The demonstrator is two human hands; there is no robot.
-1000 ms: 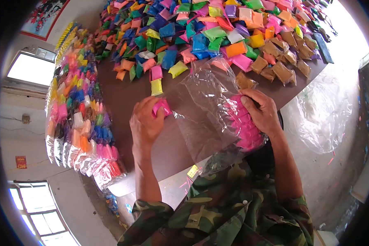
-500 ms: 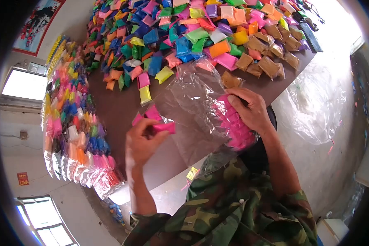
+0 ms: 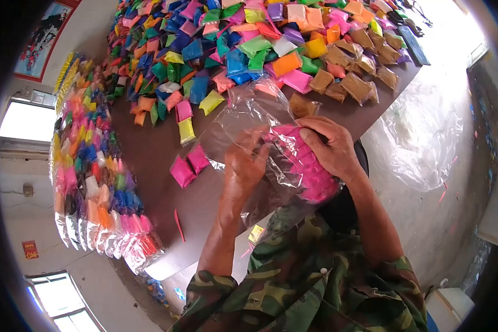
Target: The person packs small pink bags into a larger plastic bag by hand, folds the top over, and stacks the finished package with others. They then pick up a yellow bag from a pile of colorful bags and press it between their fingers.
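My right hand (image 3: 332, 146) grips a clear plastic bag (image 3: 235, 119) by its side, thumb on top, with stacked bright pink packets (image 3: 310, 166) inside. My left hand (image 3: 246, 160) reaches into the bag, its bent fingers showing through the film against the near end of the stack. A pink packet seems to be at its fingertips, partly blurred by the plastic. Two loose pink packets (image 3: 183, 171) lie on the brown table (image 3: 149, 191) to the left of my left hand.
A large heap of small coloured packets (image 3: 249, 50) covers the table's far side. Filled clear bags (image 3: 97, 182) stand in rows along the left edge. A thin red strip (image 3: 179, 225) lies nearby. Clear plastic sheeting (image 3: 420, 138) is on the floor at right.
My left hand has moved right with a pink packet, from above the table into the bag. The two loose packets on the table are now uncovered. My right hand keeps its grip.
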